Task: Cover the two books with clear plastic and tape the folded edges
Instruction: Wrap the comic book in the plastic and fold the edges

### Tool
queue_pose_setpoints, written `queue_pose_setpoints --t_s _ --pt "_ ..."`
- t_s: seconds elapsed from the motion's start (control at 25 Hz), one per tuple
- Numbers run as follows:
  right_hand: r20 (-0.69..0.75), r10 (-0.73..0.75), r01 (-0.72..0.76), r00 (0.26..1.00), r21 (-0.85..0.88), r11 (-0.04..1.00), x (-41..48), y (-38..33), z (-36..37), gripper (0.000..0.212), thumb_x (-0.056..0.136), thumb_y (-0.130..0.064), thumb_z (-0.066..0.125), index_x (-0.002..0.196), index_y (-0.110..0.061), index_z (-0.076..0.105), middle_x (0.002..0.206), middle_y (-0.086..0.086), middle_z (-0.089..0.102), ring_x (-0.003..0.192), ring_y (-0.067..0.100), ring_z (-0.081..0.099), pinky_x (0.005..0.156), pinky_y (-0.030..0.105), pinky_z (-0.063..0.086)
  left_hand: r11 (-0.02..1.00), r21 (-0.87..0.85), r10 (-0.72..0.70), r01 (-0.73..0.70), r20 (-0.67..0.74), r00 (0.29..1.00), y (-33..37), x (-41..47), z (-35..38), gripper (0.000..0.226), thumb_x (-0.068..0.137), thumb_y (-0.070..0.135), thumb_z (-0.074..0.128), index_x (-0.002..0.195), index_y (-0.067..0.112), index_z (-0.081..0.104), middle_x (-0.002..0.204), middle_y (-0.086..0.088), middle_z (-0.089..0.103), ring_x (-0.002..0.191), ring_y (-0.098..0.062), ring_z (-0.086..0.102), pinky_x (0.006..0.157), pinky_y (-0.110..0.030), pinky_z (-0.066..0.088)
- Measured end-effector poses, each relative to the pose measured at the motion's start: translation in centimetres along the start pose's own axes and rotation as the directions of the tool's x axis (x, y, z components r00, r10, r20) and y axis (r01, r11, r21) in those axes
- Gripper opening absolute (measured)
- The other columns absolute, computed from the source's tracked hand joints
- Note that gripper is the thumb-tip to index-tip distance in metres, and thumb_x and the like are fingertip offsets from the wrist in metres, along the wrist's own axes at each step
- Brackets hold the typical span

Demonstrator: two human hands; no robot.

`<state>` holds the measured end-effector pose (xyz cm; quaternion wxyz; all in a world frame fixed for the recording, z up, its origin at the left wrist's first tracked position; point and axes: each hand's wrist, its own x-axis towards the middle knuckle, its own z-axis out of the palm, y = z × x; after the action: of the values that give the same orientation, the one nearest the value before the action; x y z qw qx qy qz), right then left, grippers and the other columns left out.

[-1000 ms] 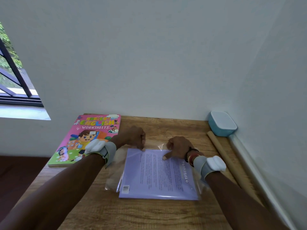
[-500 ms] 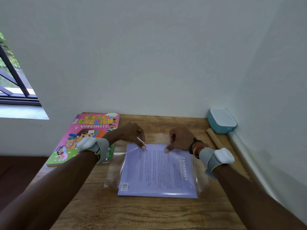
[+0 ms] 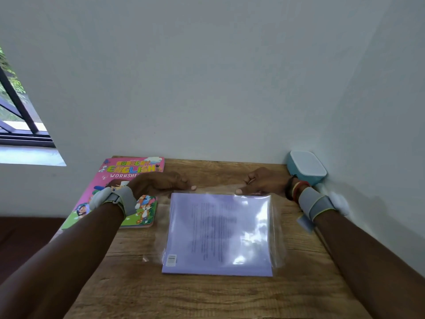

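Desk (image 3: 207, 298) — bk (image 3: 218, 269) print blurry under plastic (image 3: 277, 226)

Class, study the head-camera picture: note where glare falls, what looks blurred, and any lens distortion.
Head view: bright glare on the plastic washes out the right half of the purple book; its print is soft; the right wristband is smeared by motion; the wide lens splays the table's side edges; the pink book's title reads sharply.

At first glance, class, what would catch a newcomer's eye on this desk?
A purple book lies centrally under glaring clear plastic, whose far edge the left hand and right hand pinch. A bright pink worksheet book sits at the far left, a teal box in the far right corner.
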<state>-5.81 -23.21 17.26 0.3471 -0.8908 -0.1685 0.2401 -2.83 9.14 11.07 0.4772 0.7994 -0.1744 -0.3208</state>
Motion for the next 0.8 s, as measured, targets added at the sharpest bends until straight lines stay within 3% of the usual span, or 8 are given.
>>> queue_pose_setpoints --t_s 0.08,0.16,0.28,0.36,0.44,0.56,0.68,0.8 --pt "0.016 0.018 -0.016 1.0 -0.087 0.996 0.2 0.6 -0.1 0.047 0.078 -0.052 0.071 0.056 -0.019 0.045 0.059 0.002 0.042 0.056 0.014 0.035 0.058 0.025 0.031 0.998 0.057 -0.027 0.024 0.038 0.999 -0.6 0.4 -0.1 0.02 0.09 0.033 0.066 0.089 0.015 0.073 0.096 -0.003 0.072 0.088 -0.017 0.065 0.077 -0.028 0.051" --pt "-0.106 0.008 -0.037 0.994 -0.281 0.959 0.8 1.5 0.6 0.041 0.081 -0.055 0.067 0.057 -0.024 0.055 0.062 -0.01 0.052 0.059 0.007 0.044 0.065 0.023 0.033 0.981 0.189 -0.047 0.035 0.06 0.997 -1.1 0.9 -0.2 0.016 0.091 0.025 0.064 0.101 0.018 0.074 0.107 -0.002 0.074 0.1 -0.019 0.067 0.09 -0.034 0.053" --pt "-0.314 -0.109 0.029 0.943 -0.247 0.968 1.4 2.3 2.7 0.025 0.081 -0.049 0.07 0.08 -0.024 0.073 0.084 -0.014 0.068 0.081 0.002 0.059 0.074 0.021 0.039 0.967 0.254 0.012 -0.026 0.057 0.998 -1.1 1.2 0.3 0.021 0.09 0.023 0.067 0.106 0.013 0.074 0.107 -0.002 0.074 0.102 -0.021 0.068 0.097 -0.043 0.051" --pt "-0.23 -0.142 0.077 0.963 -0.268 0.96 2.2 2.5 4.2 0.026 0.081 -0.048 0.07 0.076 -0.023 0.071 0.084 -0.006 0.07 0.08 0.008 0.062 0.072 0.024 0.042 0.976 0.206 0.076 -0.075 0.001 0.997 -0.5 1.1 0.9 0.037 0.087 0.037 0.067 0.095 0.001 0.072 0.093 -0.005 0.073 0.086 -0.021 0.066 0.084 -0.037 0.052" --pt "-0.126 -0.142 0.088 0.982 -0.364 0.927 3.0 2.8 5.4 0.039 0.083 -0.049 0.068 0.073 -0.011 0.067 0.075 0.004 0.065 0.071 0.016 0.058 0.065 0.026 0.038 0.975 0.21 0.086 -0.078 -0.032 0.996 0.3 1.1 1.4 0.05 0.087 0.051 0.066 0.079 0.002 0.07 0.077 -0.003 0.065 0.072 -0.017 0.057 0.072 -0.031 0.045" --pt "-0.11 -0.146 0.097 0.983 -0.363 0.927 3.4 3.2 5.4 0.039 0.088 -0.04 0.066 0.059 -0.018 0.053 0.062 -0.002 0.052 0.058 0.008 0.046 0.055 0.018 0.031 0.957 0.287 0.044 -0.036 -0.023 0.999 0.6 1.1 1.7 0.028 0.076 0.047 0.078 0.082 0.02 0.08 0.087 0.004 0.076 0.084 -0.013 0.069 0.082 -0.031 0.052" --pt "-0.126 -0.074 0.027 0.989 -0.34 0.94 3.1 4.6 4.5 0.041 0.091 -0.033 0.064 0.057 -0.023 0.043 0.061 -0.007 0.046 0.058 0.003 0.041 0.055 0.017 0.028 0.941 0.339 0.038 -0.018 -0.052 0.998 -0.9 1.1 1.4 0.041 0.067 0.053 0.08 0.086 0.016 0.08 0.089 0.001 0.077 0.087 -0.014 0.07 0.084 -0.032 0.052" --pt "-0.159 0.105 -0.143 0.982 -0.252 0.957 1.7 7.6 3.3 0.035 0.085 -0.037 0.069 0.061 -0.015 0.056 0.062 -0.001 0.059 0.055 0.007 0.052 0.061 0.024 0.04 0.943 0.331 -0.015 0.04 -0.077 0.997 -2.5 1.1 1.2 0.035 0.078 0.039 0.077 0.089 0.006 0.078 0.091 -0.006 0.076 0.088 -0.022 0.07 0.081 -0.032 0.051"
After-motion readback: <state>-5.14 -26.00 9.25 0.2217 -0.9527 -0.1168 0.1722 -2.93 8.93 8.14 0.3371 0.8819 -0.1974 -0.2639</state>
